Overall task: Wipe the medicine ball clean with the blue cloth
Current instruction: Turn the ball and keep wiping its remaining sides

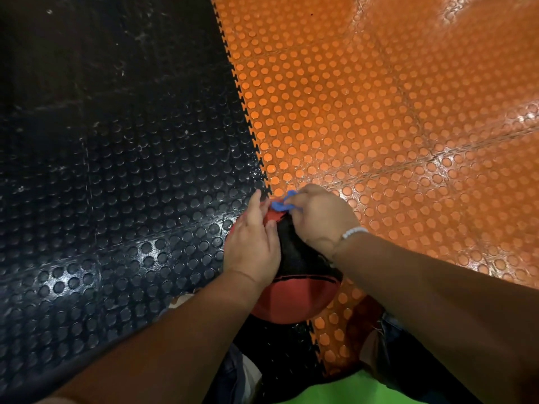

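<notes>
Studded rubber flooring covers the room underfoot, with black tiles point(116, 170) on the left and glossy orange tiles point(379, 97) on the right. They lock together along a toothed seam point(248, 112) that runs toward the person. Over that seam, the fingers point(293, 199) of the right hand point(320, 220) are curled tight round a bunched blue cloth point(278, 205), holding it against the far top of the medicine ball point(294, 301). Only a small crumple of the cloth shows past the knuckles.

Just beside it, the left hand point(253, 243) lies flat on the ball's left flank. Its fingers point(256, 204) are straight and close together, gripping nothing, and the thumb rests on the ball near the cloth.

The ball is red with a black band across its middle. It sits low over the seam, close in front of the person. I cannot tell whether it rests fully on the floor.

A white beaded bracelet point(354, 231) circles the right wrist. Both bare forearms reach in from the bottom edge, and a strip of bright green top point(335, 389) shows between them.
</notes>
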A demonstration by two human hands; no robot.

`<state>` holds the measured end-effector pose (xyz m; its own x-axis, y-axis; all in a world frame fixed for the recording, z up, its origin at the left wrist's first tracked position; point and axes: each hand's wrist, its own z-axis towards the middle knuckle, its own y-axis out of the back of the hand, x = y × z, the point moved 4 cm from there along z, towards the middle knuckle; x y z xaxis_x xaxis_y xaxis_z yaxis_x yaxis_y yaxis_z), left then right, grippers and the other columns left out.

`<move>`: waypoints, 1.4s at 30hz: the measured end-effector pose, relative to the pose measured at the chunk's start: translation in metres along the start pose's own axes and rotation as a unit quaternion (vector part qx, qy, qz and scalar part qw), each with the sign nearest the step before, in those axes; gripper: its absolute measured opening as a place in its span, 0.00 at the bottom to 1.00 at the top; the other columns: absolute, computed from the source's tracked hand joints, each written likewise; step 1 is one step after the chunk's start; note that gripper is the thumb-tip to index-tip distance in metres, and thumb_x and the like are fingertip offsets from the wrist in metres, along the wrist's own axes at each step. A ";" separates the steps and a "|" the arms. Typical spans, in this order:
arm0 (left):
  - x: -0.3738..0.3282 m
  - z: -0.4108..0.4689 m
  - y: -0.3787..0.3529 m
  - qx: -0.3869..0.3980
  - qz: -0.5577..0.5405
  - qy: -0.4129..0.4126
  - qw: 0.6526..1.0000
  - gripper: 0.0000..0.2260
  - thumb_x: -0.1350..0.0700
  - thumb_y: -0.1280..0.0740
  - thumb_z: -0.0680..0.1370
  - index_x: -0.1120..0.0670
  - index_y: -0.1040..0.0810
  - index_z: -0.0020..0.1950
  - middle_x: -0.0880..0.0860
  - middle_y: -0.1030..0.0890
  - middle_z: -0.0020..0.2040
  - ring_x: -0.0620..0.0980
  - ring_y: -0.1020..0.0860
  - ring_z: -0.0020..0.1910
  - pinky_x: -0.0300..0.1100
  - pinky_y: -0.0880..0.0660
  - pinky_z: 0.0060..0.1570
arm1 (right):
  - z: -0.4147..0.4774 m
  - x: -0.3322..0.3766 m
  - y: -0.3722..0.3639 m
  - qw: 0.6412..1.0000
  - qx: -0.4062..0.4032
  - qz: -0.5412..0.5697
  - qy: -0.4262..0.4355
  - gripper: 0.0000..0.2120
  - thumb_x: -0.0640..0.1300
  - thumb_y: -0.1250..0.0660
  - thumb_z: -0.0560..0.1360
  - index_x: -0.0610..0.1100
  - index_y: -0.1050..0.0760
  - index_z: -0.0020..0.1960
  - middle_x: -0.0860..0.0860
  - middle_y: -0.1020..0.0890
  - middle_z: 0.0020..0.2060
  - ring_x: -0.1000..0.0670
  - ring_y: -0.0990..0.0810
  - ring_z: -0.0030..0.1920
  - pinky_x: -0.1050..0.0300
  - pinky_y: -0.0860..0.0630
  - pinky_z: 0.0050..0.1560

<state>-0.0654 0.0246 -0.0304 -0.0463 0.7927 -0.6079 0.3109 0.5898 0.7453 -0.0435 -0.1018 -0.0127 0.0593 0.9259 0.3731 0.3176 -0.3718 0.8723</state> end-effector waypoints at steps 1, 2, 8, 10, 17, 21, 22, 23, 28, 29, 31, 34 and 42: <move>-0.001 -0.001 -0.001 -0.005 0.005 -0.003 1.000 0.25 0.56 0.45 0.81 0.53 0.48 0.78 0.43 0.30 0.71 0.49 0.31 0.69 0.43 0.36 0.64 | 0.010 -0.009 -0.001 0.999 0.009 0.010 -0.048 0.15 0.41 0.42 0.78 0.48 0.23 0.60 0.47 0.23 0.54 0.46 0.23 0.50 0.60 0.29 0.45; -0.004 -0.002 -0.002 -0.008 0.010 -0.007 1.000 0.25 0.56 0.45 0.81 0.53 0.47 0.77 0.43 0.30 0.71 0.49 0.32 0.69 0.42 0.37 0.64 | 0.018 -0.017 -0.001 0.995 0.017 0.025 -0.092 0.14 0.41 0.42 0.77 0.46 0.22 0.58 0.46 0.21 0.52 0.46 0.23 0.46 0.61 0.30 0.43; -0.011 -0.005 -0.011 0.004 0.035 0.010 0.999 0.26 0.48 0.52 0.79 0.54 0.43 0.76 0.53 0.31 0.72 0.54 0.36 0.71 0.48 0.46 0.72 | -0.013 0.006 -0.004 0.998 0.003 0.001 0.064 0.14 0.45 0.40 0.75 0.48 0.19 0.55 0.47 0.22 0.56 0.41 0.25 0.54 0.53 0.26 0.57; -0.011 -0.013 -0.016 0.010 0.069 0.001 0.998 0.33 0.42 0.60 0.75 0.53 0.42 0.77 0.53 0.37 0.75 0.51 0.42 0.75 0.48 0.51 0.74 | -0.028 0.000 0.000 0.993 -0.036 0.053 0.095 0.13 0.43 0.38 0.70 0.47 0.16 0.48 0.44 0.19 0.49 0.38 0.21 0.46 0.47 0.22 0.51; -0.007 -0.009 -0.023 0.008 0.089 -0.002 0.996 0.37 0.42 0.65 0.72 0.54 0.38 0.76 0.50 0.38 0.76 0.47 0.43 0.75 0.48 0.48 0.74 | -0.013 -0.026 -0.004 0.997 -0.014 0.063 -0.050 0.15 0.40 0.39 0.77 0.52 0.21 0.59 0.48 0.24 0.59 0.45 0.24 0.54 0.62 0.31 0.52; -0.001 -0.007 -0.017 0.030 0.076 0.010 0.997 0.32 0.47 0.60 0.74 0.53 0.39 0.76 0.49 0.39 0.76 0.46 0.44 0.75 0.44 0.49 0.74 | -0.034 -0.010 -0.006 0.988 -0.077 0.071 0.115 0.13 0.40 0.36 0.71 0.47 0.17 0.51 0.44 0.19 0.50 0.37 0.21 0.45 0.47 0.22 0.48; -0.003 -0.008 -0.017 0.034 0.075 0.005 0.997 0.31 0.48 0.58 0.75 0.53 0.40 0.76 0.49 0.39 0.76 0.46 0.44 0.76 0.45 0.49 0.74 | -0.027 -0.023 -0.007 0.992 -0.071 0.085 0.067 0.13 0.40 0.37 0.73 0.47 0.18 0.52 0.45 0.19 0.50 0.39 0.21 0.46 0.49 0.22 0.48; -0.004 -0.009 -0.017 0.037 0.075 0.001 0.996 0.30 0.48 0.58 0.75 0.53 0.40 0.77 0.49 0.40 0.77 0.46 0.45 0.76 0.45 0.50 0.75 | -0.017 -0.040 -0.008 0.993 -0.051 0.102 -0.014 0.13 0.40 0.38 0.75 0.47 0.18 0.55 0.46 0.20 0.51 0.42 0.21 0.47 0.54 0.24 0.49; -0.005 -0.012 -0.020 0.028 0.086 -0.016 0.996 0.31 0.46 0.61 0.75 0.52 0.40 0.77 0.48 0.40 0.77 0.45 0.45 0.76 0.45 0.50 0.75 | -0.003 -0.050 -0.011 0.988 0.051 0.059 -0.136 0.15 0.40 0.41 0.78 0.47 0.22 0.60 0.45 0.21 0.55 0.42 0.23 0.52 0.59 0.29 0.48; -0.003 -0.011 -0.019 0.021 0.082 -0.019 0.996 0.34 0.45 0.62 0.73 0.52 0.39 0.76 0.48 0.39 0.76 0.45 0.44 0.75 0.45 0.49 0.74 | -0.012 -0.031 -0.009 0.998 0.013 0.030 -0.054 0.15 0.41 0.41 0.77 0.48 0.22 0.61 0.46 0.22 0.57 0.41 0.24 0.54 0.56 0.28 0.53; 0.004 -0.010 -0.017 0.014 0.068 -0.021 0.997 0.37 0.43 0.64 0.71 0.53 0.37 0.75 0.49 0.37 0.76 0.46 0.42 0.75 0.46 0.48 0.74 | -0.031 -0.008 -0.008 0.995 -0.050 0.047 0.073 0.15 0.40 0.39 0.75 0.48 0.21 0.59 0.47 0.21 0.55 0.39 0.24 0.51 0.51 0.26 0.54; 0.007 -0.013 -0.013 0.014 0.051 -0.023 0.998 0.36 0.43 0.63 0.71 0.53 0.38 0.76 0.49 0.37 0.76 0.45 0.42 0.75 0.42 0.50 0.75 | -0.030 -0.045 -0.014 0.979 -0.127 0.158 0.006 0.13 0.39 0.38 0.74 0.47 0.19 0.55 0.47 0.20 0.49 0.45 0.22 0.47 0.57 0.27 0.52; 0.027 -0.020 0.001 0.001 -0.005 -0.014 1.000 0.26 0.49 0.53 0.77 0.52 0.35 0.74 0.46 0.35 0.74 0.36 0.43 0.70 0.32 0.51 0.70 | -0.013 -0.083 -0.029 0.909 -0.033 0.365 -0.197 0.11 0.39 0.36 0.77 0.44 0.20 0.57 0.45 0.19 0.53 0.36 0.23 0.55 0.43 0.25 0.57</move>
<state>-0.0852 0.0497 -0.0400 -0.0221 0.7826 -0.6222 0.3119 0.5967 0.7394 -0.0697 -0.1688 -0.0645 0.5706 0.3781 0.7290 0.0009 -0.8880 0.4599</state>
